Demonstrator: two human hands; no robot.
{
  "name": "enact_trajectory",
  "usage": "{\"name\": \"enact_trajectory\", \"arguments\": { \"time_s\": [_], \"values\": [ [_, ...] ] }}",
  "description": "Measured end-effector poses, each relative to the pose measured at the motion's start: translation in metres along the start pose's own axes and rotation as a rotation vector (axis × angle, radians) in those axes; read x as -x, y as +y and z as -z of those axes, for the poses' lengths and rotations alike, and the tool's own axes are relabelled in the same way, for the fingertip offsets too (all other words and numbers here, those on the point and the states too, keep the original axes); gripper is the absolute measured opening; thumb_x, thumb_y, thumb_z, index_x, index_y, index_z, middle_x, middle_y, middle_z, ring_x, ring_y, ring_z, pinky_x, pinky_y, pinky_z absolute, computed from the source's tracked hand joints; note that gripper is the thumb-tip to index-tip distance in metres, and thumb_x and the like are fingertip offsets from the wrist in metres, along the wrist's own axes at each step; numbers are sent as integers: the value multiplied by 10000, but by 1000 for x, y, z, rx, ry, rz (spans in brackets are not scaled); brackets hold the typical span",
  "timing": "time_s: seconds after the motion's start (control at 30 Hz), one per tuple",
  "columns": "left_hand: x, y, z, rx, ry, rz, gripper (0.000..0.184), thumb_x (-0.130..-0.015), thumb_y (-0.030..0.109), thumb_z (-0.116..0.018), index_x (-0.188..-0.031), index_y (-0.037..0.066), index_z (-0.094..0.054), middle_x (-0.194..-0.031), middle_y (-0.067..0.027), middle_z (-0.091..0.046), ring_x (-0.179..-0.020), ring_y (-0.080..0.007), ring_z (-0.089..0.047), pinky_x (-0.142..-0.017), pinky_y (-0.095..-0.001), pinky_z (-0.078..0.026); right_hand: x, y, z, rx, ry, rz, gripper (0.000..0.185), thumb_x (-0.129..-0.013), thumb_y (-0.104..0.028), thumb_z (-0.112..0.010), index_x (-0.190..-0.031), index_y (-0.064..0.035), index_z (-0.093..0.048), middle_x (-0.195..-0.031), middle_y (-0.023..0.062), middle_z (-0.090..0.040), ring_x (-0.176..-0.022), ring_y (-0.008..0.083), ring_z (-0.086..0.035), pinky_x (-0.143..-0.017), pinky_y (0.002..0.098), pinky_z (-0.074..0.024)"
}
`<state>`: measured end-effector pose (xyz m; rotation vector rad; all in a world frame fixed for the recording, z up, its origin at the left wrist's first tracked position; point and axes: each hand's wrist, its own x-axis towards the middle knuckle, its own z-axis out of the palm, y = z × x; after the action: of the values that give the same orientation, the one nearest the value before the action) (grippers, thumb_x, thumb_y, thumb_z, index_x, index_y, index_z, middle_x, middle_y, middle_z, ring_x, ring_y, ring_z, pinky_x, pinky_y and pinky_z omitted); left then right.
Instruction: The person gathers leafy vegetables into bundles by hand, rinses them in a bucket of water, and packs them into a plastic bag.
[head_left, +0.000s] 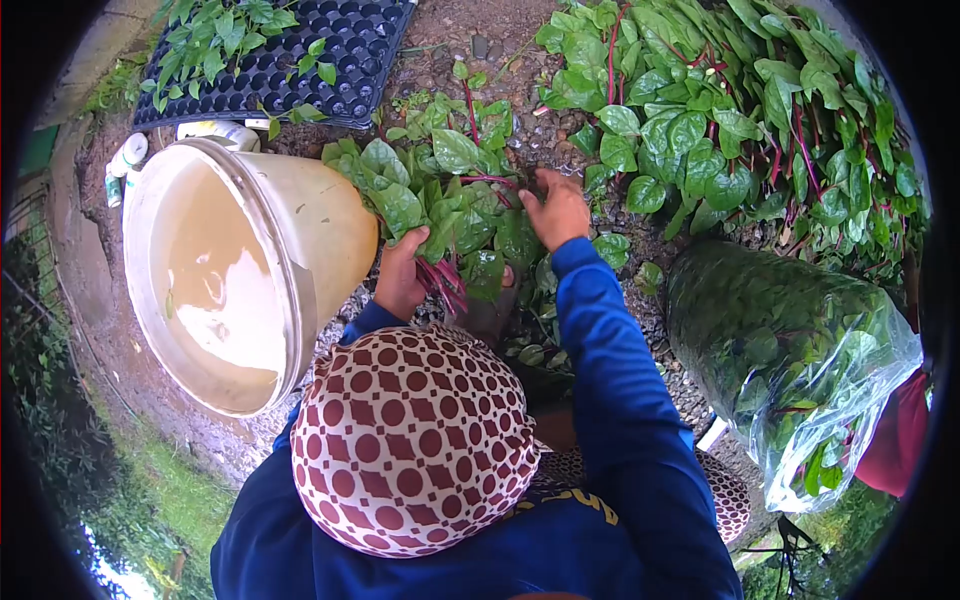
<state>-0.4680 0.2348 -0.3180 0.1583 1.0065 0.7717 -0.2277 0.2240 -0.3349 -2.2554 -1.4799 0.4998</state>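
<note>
My left hand (402, 272) is closed around the red stems of a bunch of Malabar spinach (455, 225), beside the bucket. The broad green leaves spread above and to the right of that hand. My right hand (557, 212) is at the right side of the bunch, near the end of a reddish stem (488, 180). Its thumb and fingers are apart, and I see nothing held in them. More loose leafy stems lie on the wet gravel just beyond both hands.
At left a large white bucket (290, 300) holds cloudy brownish water. A black seedling tray (340, 60) lies behind it. A big heap of leafy stems (740, 120) is at upper right, above a leaf-filled clear plastic bag (790, 360). Rounded patterned cloth (415, 440) fills the near middle.
</note>
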Motion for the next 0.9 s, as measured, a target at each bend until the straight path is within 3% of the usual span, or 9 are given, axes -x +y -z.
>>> {"name": "enact_trajectory", "arguments": {
  "time_s": [0.13, 0.23, 0.33, 0.43, 0.53, 0.63, 0.73, 0.83, 0.9],
  "values": [
    [4, 2, 1, -21, 18, -19, 276, -848, 81, -564, -1118, 33, -527, -976, -85, -615, -845, -221, -630, -716, -384, -542, -5, 9, -5, 32, -397, -198, 278, -742, -315, -694, -946, -130, -656, -860, 89, -666, -797, 278, -635, -784, 413, -497],
    [3, 2, 3, -20, 52, -11, 270, -850, 83, -569, -1112, 33, -527, -982, -86, -613, -845, -221, -631, -716, -386, -544, -3, 10, -8, -238, -252, -330, 201, -742, -285, -681, -891, -150, -671, -811, 73, -670, -765, 268, -645, -776, 403, -500],
    [3, 3, -5, -31, 77, -47, 266, -852, 88, -575, -1109, 37, -529, -985, -83, -613, -847, -219, -632, -709, -386, -547, 3, -3, -4, -260, -75, -312, 167, -743, -253, -663, -869, -145, -679, -797, 72, -675, -780, 260, -650, -758, 384, -505],
    [4, 3, -10, -37, 84, -35, 266, -855, 92, -578, -1111, 37, -531, -988, -79, -614, -849, -217, -633, -708, -377, -548, 9, -7, -17, -83, 73, -120, 136, -737, -220, -653, -837, -132, -680, -762, 70, -671, -767, 252, -652, -726, 371, -510],
    [1, 4, -8, -30, 70, -40, 265, -859, 96, -578, -1113, 33, -534, -994, -79, -616, -850, -215, -635, -714, -367, -548, 5, -8, -11, -233, -221, -304, 116, -737, -184, -657, -818, -101, -666, -736, 71, -658, -742, 257, -646, -718, 369, -511],
    [6, 4, -8, -36, 54, -21, 261, -865, 99, -576, -1113, 26, -538, -1005, -81, -618, -855, -212, -634, -718, -364, -546, 9, -23, -7, -734, -131, -289, 89, -731, -143, -659, -803, -91, -663, -694, 68, -644, -729, 263, -646, -727, 360, -507],
    [5, 3, -16, -33, 47, -21, 258, -869, 101, -575, -1113, 23, -542, -1011, -84, -620, -855, -212, -635, -704, -370, -548, 31, -66, -1, -663, -229, -6, 162, -715, -110, -662, -875, -88, -660, -772, 65, -644, -744, 261, -634, -712, 349, -507],
    [3, 4, -19, -7, 54, -33, 261, -870, 101, -578, -1115, 21, -543, -1010, -86, -621, -856, -217, -635, -701, -376, -548, 37, -81, 0, -325, 84, 149, 254, -698, -107, -671, -951, -102, -646, -900, 63, -631, -845, 260, -609, -769, 369, -487],
    [5, 4, -12, -21, 56, -4, 267, -868, 103, -582, -1118, 22, -542, -1007, -87, -622, -861, -221, -635, -706, -381, -547, 21, -65, -3, -86, 250, 87, 322, -696, -119, -680, -1015, -119, -633, -977, 76, -613, -910, 277, -580, -797, 387, -470]
  ]
}}
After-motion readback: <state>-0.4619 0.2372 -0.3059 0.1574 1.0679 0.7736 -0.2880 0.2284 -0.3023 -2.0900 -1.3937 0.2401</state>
